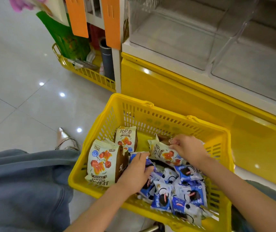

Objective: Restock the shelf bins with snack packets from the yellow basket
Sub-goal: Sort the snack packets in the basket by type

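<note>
The yellow basket (150, 113) sits on the floor against the shelf base. Inside it are cream-and-brown snack packets (103, 163) on the left and several small blue-and-white packets (184, 190) on the right. My right hand (188, 148) pinches the top edge of one cream packet (164, 154) near the basket's middle. Over the blue-and-white packets, my left hand (136, 171) lies with fingers curled on one of them. Clear plastic shelf bins (175, 36) stand above, at the upper right, with nothing visible in them.
A yellow shelf base panel (192, 97) runs behind the basket. A second yellow basket (87, 74) with a green bag and a grey tube stands at the back left. My knee in grey trousers (21, 181) and a pointed shoe (65, 139) are at the left on a glossy tiled floor.
</note>
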A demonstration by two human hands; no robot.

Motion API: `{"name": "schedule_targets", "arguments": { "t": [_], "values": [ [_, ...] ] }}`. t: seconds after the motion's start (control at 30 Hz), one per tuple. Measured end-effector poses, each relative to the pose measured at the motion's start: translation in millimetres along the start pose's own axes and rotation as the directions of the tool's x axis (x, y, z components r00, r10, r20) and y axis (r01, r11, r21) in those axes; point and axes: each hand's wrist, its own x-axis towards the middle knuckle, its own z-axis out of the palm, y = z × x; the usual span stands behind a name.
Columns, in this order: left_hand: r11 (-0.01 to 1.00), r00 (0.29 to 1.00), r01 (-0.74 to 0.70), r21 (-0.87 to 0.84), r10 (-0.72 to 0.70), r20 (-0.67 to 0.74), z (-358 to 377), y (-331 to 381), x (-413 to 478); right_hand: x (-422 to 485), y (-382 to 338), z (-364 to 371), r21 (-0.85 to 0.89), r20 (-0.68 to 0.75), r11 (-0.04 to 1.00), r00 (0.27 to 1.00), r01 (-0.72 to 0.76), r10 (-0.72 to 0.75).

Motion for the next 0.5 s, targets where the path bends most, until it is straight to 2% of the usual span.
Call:
{"name": "schedule_targets", "arguments": {
  "t": [0.1, 0.17, 0.23, 0.3, 0.4, 0.5],
  "values": [
    [0.927, 0.99, 0.032, -0.375, -0.081, -0.113, -13.5, 16.9, 3.6, -16.5, -22.6, -25.7, 0.207, -0.292, 0.975, 0.956, 0.081, -0.017],
    [0.801, 0.986, -0.003, -0.598, -0.098, -0.136, -25.2, 27.7, 5.4, -22.8, -35.8, -37.9, 0.496, -0.309, 0.864, 0.948, 0.094, 0.075],
    [0.702, 0.978, -0.076, -0.708, -0.087, -0.191, -39.4, 37.0, 7.1, -24.7, -45.4, -45.2, 0.768, -0.217, 0.637, 0.963, 0.065, 0.163],
    [0.698, 0.954, -0.153, -0.7, -0.08, -0.289, -55.2, 43.1, 9.5, -22.4, -50.2, -46.2, 0.884, -0.115, 0.467, 0.974, 0.011, 0.195],
    [0.815, 0.908, -0.238, -0.528, -0.006, -0.419, -80.4, 48.0, 13.4, -12.8, -60.9, -35.3, 0.899, 0.114, 0.408, 0.984, -0.159, 0.134],
    [0.93, 0.885, -0.244, -0.275, 0.098, -0.455, -107.9, 37.9, 19.1, 7.1, -68.0, -19.9, 0.905, 0.268, 0.313, 0.958, -0.288, 0.104]
  ]
}}
